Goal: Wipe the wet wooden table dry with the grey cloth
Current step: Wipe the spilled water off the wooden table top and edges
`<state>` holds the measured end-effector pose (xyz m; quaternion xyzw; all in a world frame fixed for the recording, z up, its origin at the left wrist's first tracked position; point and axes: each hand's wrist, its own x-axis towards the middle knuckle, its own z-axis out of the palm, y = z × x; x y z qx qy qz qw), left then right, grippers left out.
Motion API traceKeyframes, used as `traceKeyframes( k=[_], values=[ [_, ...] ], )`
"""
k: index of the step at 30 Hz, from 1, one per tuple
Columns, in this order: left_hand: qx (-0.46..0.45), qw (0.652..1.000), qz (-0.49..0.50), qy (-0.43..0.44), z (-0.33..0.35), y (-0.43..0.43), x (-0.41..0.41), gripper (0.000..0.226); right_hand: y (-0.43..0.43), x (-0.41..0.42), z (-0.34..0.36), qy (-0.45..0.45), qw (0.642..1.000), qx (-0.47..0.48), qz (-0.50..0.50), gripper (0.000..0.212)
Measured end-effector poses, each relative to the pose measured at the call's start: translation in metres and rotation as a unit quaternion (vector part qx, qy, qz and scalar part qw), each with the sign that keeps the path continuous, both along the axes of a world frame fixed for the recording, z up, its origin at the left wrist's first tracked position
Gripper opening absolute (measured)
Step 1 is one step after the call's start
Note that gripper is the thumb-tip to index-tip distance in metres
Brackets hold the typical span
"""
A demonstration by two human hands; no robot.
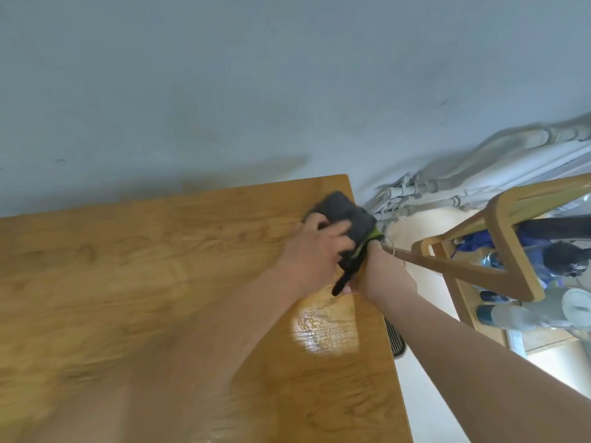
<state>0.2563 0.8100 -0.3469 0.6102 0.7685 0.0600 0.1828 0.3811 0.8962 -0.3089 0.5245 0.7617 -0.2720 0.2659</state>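
The grey cloth (347, 215) is bunched up at the far right corner of the wooden table (144, 282). My left hand (315, 251) lies over the cloth with its fingers curled on it. My right hand (382, 271) is right beside it at the table's right edge, gripping the cloth's dark lower part, which has a green trim and hangs down between the two hands. A shiny wet patch (323, 327) glistens on the wood just in front of the hands. The picture is blurred.
A pale blue wall stands behind the table. To the right, a wooden shelf frame (499, 247) holds bottles and dark and blue items. Grey pipes (447, 190) run along the floor by the wall. A black grille (395, 340) sits below the table's right edge.
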Motion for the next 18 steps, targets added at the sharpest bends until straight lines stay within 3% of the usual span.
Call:
traceKeyframes(
  k=[1,3,5,7,11,14,18],
  values=[
    [0.005,0.997,-0.079,-0.002,-0.002,0.002,-0.006,0.033,0.001,0.0,-0.002,0.0,1.0,0.002,0.002,0.066],
    [0.0,0.992,-0.12,-0.026,0.001,0.009,-0.037,0.033,0.001,0.001,-0.004,0.0,1.0,-0.003,-0.001,0.066],
    [-0.016,0.998,-0.058,-0.032,0.01,0.014,-0.068,0.032,0.0,0.002,-0.002,-0.011,1.0,-0.013,-0.008,0.073],
    [-0.016,0.997,0.076,-0.029,0.014,0.007,-0.091,0.033,0.001,0.003,-0.001,-0.023,0.999,-0.02,-0.01,0.076],
    [0.0,0.95,0.311,0.014,0.002,-0.052,-0.105,0.035,0.003,0.002,0.001,-0.033,0.999,-0.031,-0.002,0.083],
    [0.014,0.929,0.37,0.027,-0.002,-0.093,-0.081,0.034,0.003,-0.001,0.001,-0.041,0.999,-0.027,0.004,0.093],
    [0.023,0.944,0.33,-0.001,0.0,-0.103,-0.026,0.032,-0.004,0.002,0.0,-0.045,0.999,0.004,0.01,0.086]
  ],
)
